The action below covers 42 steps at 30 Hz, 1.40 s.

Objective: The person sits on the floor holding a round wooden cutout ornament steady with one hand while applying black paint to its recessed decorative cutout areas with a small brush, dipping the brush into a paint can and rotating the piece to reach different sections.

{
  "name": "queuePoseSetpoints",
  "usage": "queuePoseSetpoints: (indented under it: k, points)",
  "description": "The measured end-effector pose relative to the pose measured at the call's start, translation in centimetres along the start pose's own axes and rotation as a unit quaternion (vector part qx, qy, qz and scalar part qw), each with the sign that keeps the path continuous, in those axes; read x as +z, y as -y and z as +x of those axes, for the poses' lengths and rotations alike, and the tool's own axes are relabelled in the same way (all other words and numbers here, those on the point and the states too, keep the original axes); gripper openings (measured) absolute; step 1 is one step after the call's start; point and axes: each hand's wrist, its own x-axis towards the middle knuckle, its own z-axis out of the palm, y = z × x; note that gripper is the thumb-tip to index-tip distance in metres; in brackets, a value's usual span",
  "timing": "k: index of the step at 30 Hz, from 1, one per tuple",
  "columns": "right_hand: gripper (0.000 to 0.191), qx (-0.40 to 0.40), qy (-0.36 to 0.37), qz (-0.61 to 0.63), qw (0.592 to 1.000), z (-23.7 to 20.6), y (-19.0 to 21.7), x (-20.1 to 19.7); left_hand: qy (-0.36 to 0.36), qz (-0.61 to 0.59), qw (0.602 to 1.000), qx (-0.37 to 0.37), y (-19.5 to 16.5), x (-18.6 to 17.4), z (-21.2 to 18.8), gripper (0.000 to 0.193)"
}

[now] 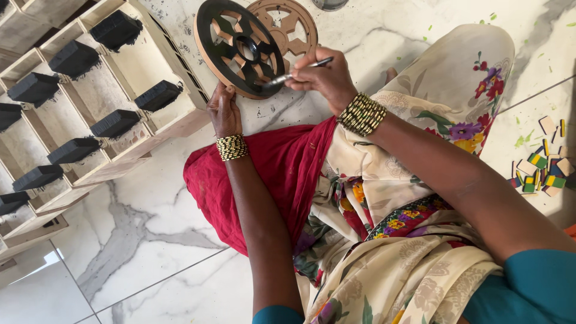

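the person sits on the marble floor [144, 240] with a black cut-out disc [240, 48] held up on edge over the lap. the left hand [223, 111] is closed on the disc's lower rim, fingers curled behind it and thumb in front, so the painted face tilts toward the head. the right hand [321, 77] is pinched shut on a thin brush [294, 75], whose tip touches the rim near the bottom right of the disc.

the disc looks like thin wood, stiff and light, easy to prop with one hand. its spokes are narrow and could snap if squeezed, so the rim is the sound place to grip, and the fresh black coat there may be wet and smear under the fingers. being round, it has no long axis; its flat face points up and toward the person, its edge leaning away to the upper left. the brush lies nearly level, handle to the right, bristles to the left.

just behind the black disc lies a bare wooden disc [291, 24] of the same pattern, flat on the floor. to the left stand pale wooden racks [129, 66] holding black blocks [117, 30]. far right, small coloured tiles [543, 171] lie scattered near the knee. red cloth [282, 168] covers the lap.
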Motion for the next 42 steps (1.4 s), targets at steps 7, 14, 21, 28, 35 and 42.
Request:
queuePoseSetpoints:
  k: [7, 14, 21, 28, 35, 42]
  points:
    - [0.004, 0.023, -0.072, -0.066, 0.995, 1.3, -2.8, -4.1, -0.002, -0.001, 1.0, -0.008, -0.3, 0.4, 0.0, 0.045]
    - [0.007, -0.049, 0.029, -0.015, 0.998, 0.0, -0.9, 0.4, 0.002, 0.018, 1.0, -0.008, -0.5, 0.2, -0.1, 0.044]
    - [0.005, -0.067, 0.069, 0.005, 0.995, -0.2, 1.5, 1.9, -0.006, 0.004, 1.0, -0.014, -0.3, -0.3, 0.1, 0.045]
    - [0.005, 0.022, -0.029, -0.054, 0.998, 1.3, -1.2, -3.3, -0.004, 0.004, 1.0, -0.02, -0.3, -0.7, 0.2, 0.044]
    - [0.006, 0.01, 0.017, -0.047, 0.999, 2.1, -0.7, -1.5, 0.007, 0.012, 1.0, -0.007, -0.1, -1.0, 0.3, 0.044]
    - [0.007, -0.155, 0.005, -0.222, 0.963, 2.2, 0.5, -1.0, -0.014, 0.017, 1.0, -0.021, -1.0, -0.1, 0.0, 0.046]
